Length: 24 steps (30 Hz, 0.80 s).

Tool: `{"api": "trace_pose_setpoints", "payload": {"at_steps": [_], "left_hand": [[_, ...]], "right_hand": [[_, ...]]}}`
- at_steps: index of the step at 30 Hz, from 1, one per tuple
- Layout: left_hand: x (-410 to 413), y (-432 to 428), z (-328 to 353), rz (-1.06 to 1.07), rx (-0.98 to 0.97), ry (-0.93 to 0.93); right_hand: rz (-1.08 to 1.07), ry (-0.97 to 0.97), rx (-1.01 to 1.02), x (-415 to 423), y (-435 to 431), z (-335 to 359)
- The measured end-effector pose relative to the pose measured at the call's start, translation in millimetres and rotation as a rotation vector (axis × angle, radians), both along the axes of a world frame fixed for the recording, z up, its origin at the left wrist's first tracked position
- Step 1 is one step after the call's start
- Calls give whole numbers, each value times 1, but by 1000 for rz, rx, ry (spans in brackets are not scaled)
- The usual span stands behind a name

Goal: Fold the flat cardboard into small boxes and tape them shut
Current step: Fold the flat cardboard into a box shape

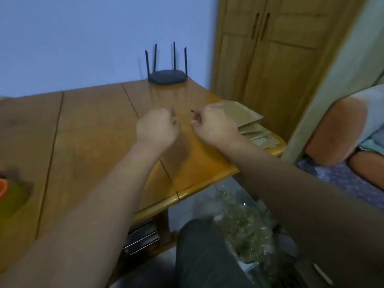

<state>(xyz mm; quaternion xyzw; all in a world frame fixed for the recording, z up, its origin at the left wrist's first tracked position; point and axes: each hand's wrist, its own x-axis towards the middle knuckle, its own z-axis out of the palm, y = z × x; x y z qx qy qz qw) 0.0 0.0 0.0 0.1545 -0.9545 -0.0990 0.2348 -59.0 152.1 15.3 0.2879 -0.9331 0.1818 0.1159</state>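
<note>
A stack of flat brown cardboard (247, 118) lies at the right end of the wooden table (93, 129). My left hand (158, 126) hovers over the table with its fingers curled, and nothing shows in it. About a hand's width to the right, my right hand (214, 125) is curled too, its back against the near edge of the cardboard stack. A small dark piece (192, 110) sticks out at its fingertips; the frame is too blurred to tell what the piece is. No folded box or tape roll is in view.
A black router (167, 76) with several antennas stands at the table's back edge by the blue wall. An orange and green object (8, 194) sits at the far left. A wooden wardrobe (270, 59) stands behind; another person's legs (340, 132) are at the right. A clear plastic bag (243, 225) lies below the table.
</note>
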Motion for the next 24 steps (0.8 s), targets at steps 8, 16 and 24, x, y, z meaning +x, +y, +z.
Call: {"api": "trace_pose_setpoints", "payload": {"at_steps": [8, 16, 24], "left_hand": [[-82, 53, 7, -192, 208, 51], [-152, 43, -14, -143, 305, -283], [-170, 24, -56, -115, 571, -337]], "right_hand": [[-159, 11, 1, -44, 60, -3], [-313, -56, 38, -87, 83, -43], [-286, -44, -79, -99, 80, -63]]}}
